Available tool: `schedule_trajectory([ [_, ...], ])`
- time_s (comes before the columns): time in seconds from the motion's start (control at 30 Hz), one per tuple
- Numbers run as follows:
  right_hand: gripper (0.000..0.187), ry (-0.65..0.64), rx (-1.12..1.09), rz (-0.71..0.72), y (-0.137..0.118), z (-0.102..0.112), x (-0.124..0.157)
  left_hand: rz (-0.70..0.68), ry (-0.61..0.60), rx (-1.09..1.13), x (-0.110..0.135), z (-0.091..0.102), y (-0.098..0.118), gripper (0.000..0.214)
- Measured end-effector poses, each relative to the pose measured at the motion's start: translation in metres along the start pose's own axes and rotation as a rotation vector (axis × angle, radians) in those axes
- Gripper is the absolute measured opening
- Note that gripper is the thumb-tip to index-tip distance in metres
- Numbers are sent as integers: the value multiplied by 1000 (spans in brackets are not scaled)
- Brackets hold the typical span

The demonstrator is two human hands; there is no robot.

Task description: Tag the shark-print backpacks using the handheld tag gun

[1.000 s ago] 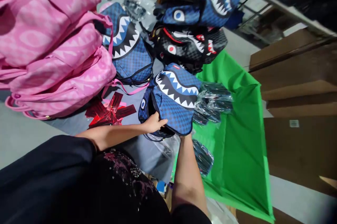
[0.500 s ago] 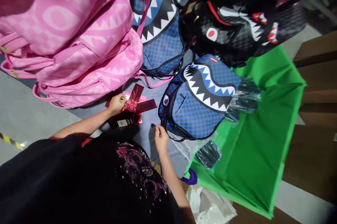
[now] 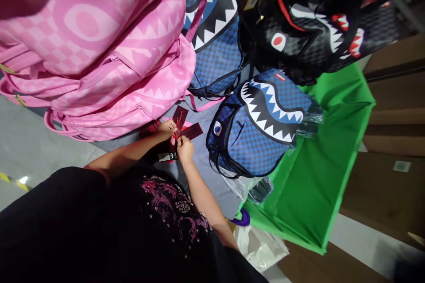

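1. Tabletop (image 3: 217,188): grey, mostly hidden under bags.
2. Green bin (image 3: 305,185): near side partly covered by blue bag.
3. Pink backpacks (image 3: 133,61): stacked, cut off at top and left.
4. Black backpack (image 3: 299,41): under another blue bag, that one cropped at top.
5. Front blue backpack (image 3: 265,132): overlaps bin.
6. Left hand (image 3: 167,130): grip pinched closed on red tags' strings.
7. Right hand (image 3: 185,149): same, exact strand too small to tell.
8. Red tags (image 3: 191,131): between pink stack and front blue backpack, partly hand-covered, print unreadable.

Brown cardboard boxes (image 3: 378,194), white bag (image 3: 260,248)
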State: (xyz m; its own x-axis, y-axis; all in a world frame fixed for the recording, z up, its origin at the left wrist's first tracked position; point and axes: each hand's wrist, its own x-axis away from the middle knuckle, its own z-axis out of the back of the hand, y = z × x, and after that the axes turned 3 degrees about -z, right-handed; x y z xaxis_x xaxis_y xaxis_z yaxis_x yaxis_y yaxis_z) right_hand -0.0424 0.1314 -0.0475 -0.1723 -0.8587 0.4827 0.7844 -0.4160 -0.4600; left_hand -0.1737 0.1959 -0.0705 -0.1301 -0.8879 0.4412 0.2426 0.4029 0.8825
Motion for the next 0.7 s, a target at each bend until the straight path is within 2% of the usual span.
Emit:
schedule_trajectory([
  [0.07,16,3,30,-10,-1,-2,1,5,-24,18,0,-1,-2,10],
  [0.17,9,-9,60,-15,-2,-5,2,3,-48,44,0,-3,-3,9],
  [0.37,9,-9,67,-31,3,-6,6,-34,-124,79,-3,-3,-10,20],
  [0.57,16,-35,-11,-56,9,1,4,-31,-115,122,-8,-1,-17,18],
  [0.7,11,-24,-50,-86,7,5,10,-18,-91,133,-3,-5,-13,16],
])
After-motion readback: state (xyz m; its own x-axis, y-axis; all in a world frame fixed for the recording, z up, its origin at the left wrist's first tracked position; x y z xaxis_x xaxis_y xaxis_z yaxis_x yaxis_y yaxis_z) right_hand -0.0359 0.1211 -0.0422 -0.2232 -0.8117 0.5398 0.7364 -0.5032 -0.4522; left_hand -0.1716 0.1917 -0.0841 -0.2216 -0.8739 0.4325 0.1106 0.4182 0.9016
